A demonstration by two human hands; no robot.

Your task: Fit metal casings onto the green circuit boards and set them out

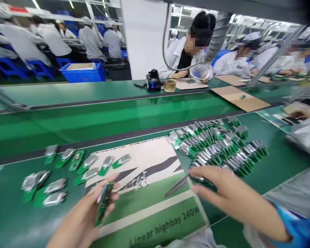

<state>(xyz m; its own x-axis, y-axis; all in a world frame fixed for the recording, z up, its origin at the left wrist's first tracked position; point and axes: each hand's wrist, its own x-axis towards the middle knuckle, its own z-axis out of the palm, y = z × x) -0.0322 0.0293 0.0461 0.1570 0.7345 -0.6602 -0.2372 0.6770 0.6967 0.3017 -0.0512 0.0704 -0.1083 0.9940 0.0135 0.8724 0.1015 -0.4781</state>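
Observation:
My left hand (84,215) is shut on a green circuit board (104,204) with a silver part on it, and the board stands tilted in my fingers. My right hand (231,196) hangs over the near edge of a large heap of similar green boards (214,148). A pair of dark metal tweezers (177,185) sticks out of my right fingers, and its tips point down and left. Between my hands lies a printed card (150,206) reading "Linear highbay 240W". Several more boards (88,168) lie in loose rows on and left of it.
Green conveyor belts (105,113) run across the view behind the bench. A co-worker's hand (303,113) rests on papers at right. Further back stand a soldering tool (153,80), cardboard sheets (239,98), seated workers and a blue crate (82,72).

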